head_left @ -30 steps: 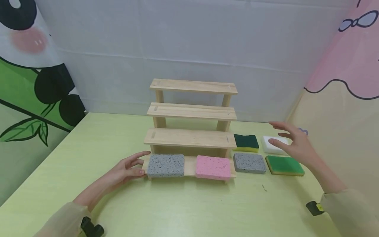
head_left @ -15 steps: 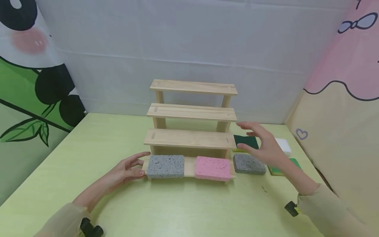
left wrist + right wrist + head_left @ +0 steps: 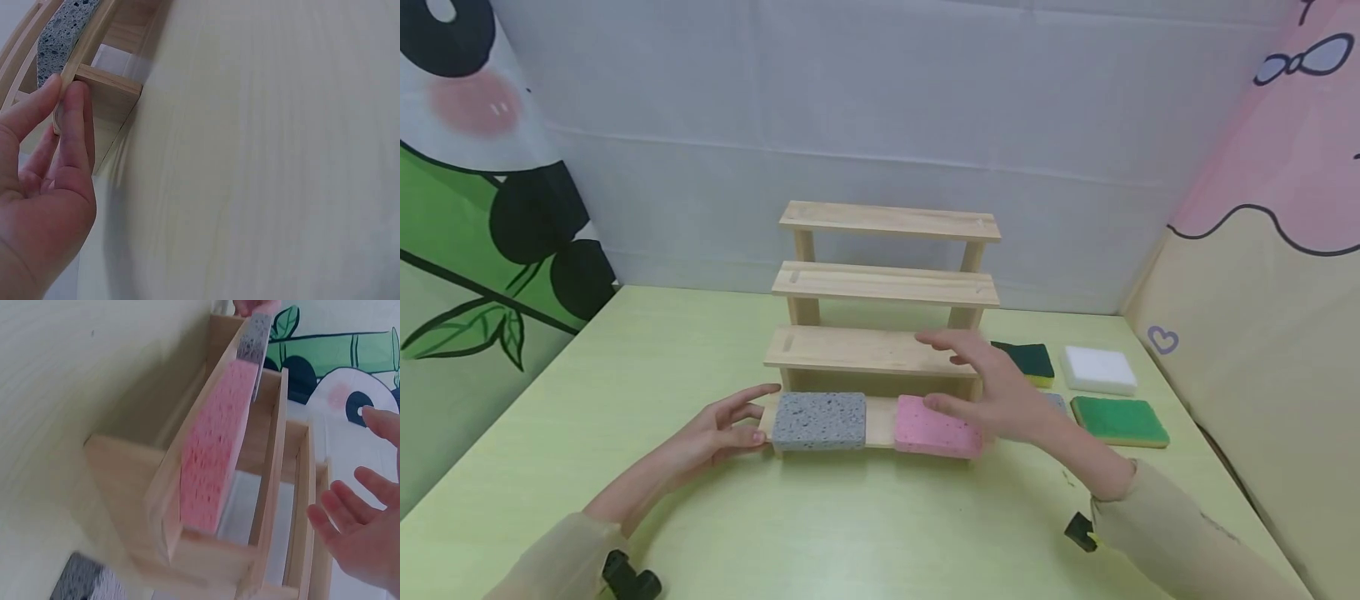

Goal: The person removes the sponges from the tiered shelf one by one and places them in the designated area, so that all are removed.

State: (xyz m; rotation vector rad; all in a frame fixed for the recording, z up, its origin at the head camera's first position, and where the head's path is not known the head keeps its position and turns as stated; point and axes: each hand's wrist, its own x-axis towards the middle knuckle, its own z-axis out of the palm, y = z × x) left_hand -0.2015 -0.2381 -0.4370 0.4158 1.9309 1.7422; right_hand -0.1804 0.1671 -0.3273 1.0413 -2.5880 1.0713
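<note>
A stepped wooden shelf (image 3: 880, 350) stands on the table. My left hand (image 3: 715, 429) pinches the left end of its lowest board, thumb above and fingers below in the left wrist view. On that board lie a grey speckled sponge (image 3: 820, 421) at the left and a pink sponge (image 3: 934, 429) at the right. My right hand (image 3: 1000, 396) hovers over the right end of the shelf, fingers spread and holding nothing. In the head view its thumb overlaps the pink sponge, but the right wrist view (image 3: 215, 444) shows the hand apart from it.
Right of the shelf lie a dark green and yellow sponge (image 3: 1030, 361), a white sponge (image 3: 1099, 369) and a green scouring sponge (image 3: 1120, 421). Another grey sponge (image 3: 81, 578) is mostly hidden behind my right hand in the head view. A cloth backdrop (image 3: 880, 100) rises behind the table.
My right hand has moved left from above the white sponge to the right end of the shelf. The left hand keeps its hold, and the shelf and sponges have not moved.
</note>
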